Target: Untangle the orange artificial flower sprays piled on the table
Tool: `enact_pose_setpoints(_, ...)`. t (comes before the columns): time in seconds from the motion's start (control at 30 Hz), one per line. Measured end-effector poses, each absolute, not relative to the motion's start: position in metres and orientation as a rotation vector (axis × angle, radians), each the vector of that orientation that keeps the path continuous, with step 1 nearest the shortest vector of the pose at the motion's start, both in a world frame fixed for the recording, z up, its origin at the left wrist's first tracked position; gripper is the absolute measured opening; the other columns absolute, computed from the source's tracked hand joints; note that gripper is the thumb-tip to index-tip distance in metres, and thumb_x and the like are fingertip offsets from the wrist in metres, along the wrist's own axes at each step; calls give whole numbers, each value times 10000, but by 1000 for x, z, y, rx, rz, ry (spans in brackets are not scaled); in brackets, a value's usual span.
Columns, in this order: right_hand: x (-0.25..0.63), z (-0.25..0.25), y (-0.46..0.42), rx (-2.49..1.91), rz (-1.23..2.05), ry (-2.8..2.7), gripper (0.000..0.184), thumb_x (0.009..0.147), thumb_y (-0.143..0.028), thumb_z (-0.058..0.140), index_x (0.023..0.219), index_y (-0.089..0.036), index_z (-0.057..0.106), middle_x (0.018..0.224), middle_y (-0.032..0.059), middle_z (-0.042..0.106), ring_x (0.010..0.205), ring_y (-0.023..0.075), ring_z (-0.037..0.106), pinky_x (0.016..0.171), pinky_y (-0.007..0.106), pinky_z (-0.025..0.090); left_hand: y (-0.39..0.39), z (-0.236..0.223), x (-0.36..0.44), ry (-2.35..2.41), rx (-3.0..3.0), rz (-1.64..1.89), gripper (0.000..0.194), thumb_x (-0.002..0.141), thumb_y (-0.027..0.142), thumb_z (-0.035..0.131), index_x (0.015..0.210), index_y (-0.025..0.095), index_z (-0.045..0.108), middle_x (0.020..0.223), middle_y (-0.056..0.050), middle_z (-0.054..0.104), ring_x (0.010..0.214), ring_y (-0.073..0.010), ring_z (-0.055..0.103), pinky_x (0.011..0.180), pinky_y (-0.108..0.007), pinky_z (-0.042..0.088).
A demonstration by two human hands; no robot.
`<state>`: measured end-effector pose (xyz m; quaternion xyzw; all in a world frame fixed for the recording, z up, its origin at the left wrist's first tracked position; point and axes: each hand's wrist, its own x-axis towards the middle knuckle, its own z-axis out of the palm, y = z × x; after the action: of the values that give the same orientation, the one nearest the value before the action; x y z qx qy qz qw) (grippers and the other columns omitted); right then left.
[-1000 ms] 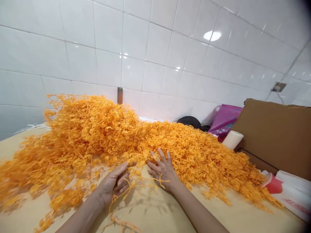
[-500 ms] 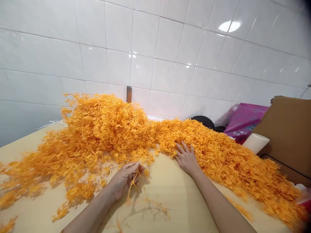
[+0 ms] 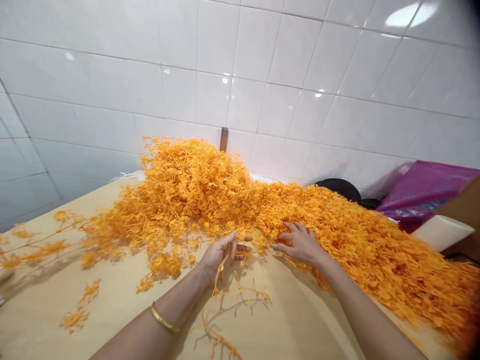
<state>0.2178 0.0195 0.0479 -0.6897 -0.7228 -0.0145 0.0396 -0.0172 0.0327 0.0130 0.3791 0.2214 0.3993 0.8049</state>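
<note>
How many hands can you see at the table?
2: the left hand, holding a thin orange stem, and the right hand, at the near edge of the orange pile. A blurred shape at the left edge is too unclear to count.

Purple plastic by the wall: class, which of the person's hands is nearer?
Right. The right hand, at the orange pile, is left of and in front of the purple plastic; the left hand is farther left.

Sprigs (image 3: 195, 185) before me were bright orange, deepening to red-orange at right; the stem (image 3: 219, 270) I held, yellow-orange. My bangle (image 3: 162, 320) was gold. Tabletop (image 3: 123, 312), pale tan. Wall tiles (image 3: 176, 32), white, gridded in grey. Bag (image 3: 420, 190), magenta, bluish print. Roll (image 3: 444, 232), cream. Box (image 3: 468, 197), brown.
</note>
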Motion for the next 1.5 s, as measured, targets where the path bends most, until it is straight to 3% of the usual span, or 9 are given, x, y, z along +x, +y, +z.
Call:
enact_pose_setpoints(0.17, 203, 56, 9, -1971, -139, -2198, 359, 762, -477, 414, 863, -223, 646, 1258, 124, 364, 1133, 338, 331, 817, 500, 344, 33, 10, -20, 425, 790, 730, 352, 734, 382, 465, 504, 122, 526, 729, -120, 620, 748, -199, 579, 684, -298, 419)
enact_pose_setpoints(0.3, 180, 63, -2, -1744, -269, -2085, 287, 790, -364, 415, 892, -201, 628, 1180, 113, 444, 1076, 266, 401, 872, 421, 336, 32, 9, -20, 354, 824, 710, 353, 729, 367, 479, 472, 125, 498, 725, -118, 628, 733, -200, 588, 687, -309, 417)
enact_pose_setpoints(0.47, 148, 60, -7, -1488, 438, -1931, 285, 793, -382, 410, 836, -172, 597, 818, 50, 594, 772, 161, 530, 686, 288, 413, 31, 11, -19, 294, 864, 673, 446, 754, 385, 445, 392, 127, 418, 731, -123, 633, 712, -192, 595, 698, -308, 410)
enact_pose_setpoints(0.6, 143, 44, -4, -1431, 709, -1726, 285, 744, -393, 477, 575, -165, 477, 525, -34, 432, 509, 94, 405, 486, 220, 326, 30, 10, -19, 402, 929, 642, 505, 740, 508, 424, 413, 123, 438, 646, -115, 624, 658, -190, 598, 637, -292, 413)
enact_pose_setpoints(0.77, 153, 37, -2, -1251, 967, -1510, 324, 745, -460, 465, 596, -179, 405, 527, -61, 337, 460, 66, 323, 458, 204, 303, 29, 8, -16, 561, 1018, 716, 437, 700, 480, 510, 494, 95, 522, 659, -118, 622, 629, -178, 590, 615, -285, 419)
enact_pose_setpoints(0.93, 160, 38, -3, -1266, 959, -1588, 346, 729, -452, 493, 553, -164, 417, 509, -61, 294, 465, 60, 245, 440, 201, 209, 30, 8, -15, 468, 908, 759, 184, 645, 257, 626, 737, 113, 558, 653, -49, 608, 571, -149, 588, 612, -272, 428)
enact_pose_setpoints(1.07, 160, 38, -4, -1252, 946, -1730, 347, 717, -430, 512, 519, -162, 414, 497, -60, 287, 472, 64, 253, 453, 211, 199, 30, 9, -16, 439, 813, 655, 259, 691, 306, 568, 887, 138, 547, 652, -39, 602, 543, -148, 588, 596, -285, 442)
enact_pose_setpoints(1.17, 156, 38, -5, -1250, 937, -1813, 343, 719, -412, 512, 505, -161, 417, 487, -61, 287, 464, 63, 255, 449, 211, 199, 29, 8, -16, 474, 812, 596, 284, 709, 384, 536, 840, 134, 565, 629, -33, 593, 485, -134, 573, 543, -283, 452)
enact_pose_setpoints(1.5, 149, 32, -2, -1295, 372, -1663, 229, 803, -342, 408, 681, -173, 501, 630, -11, 452, 598, 109, 416, 563, 227, 318, 30, 6, -11, 524, 853, 623, 128, 605, 126, 605, 692, 135, 511, 462, 24, 531, 294, -22, 352, 404, -217, 429)
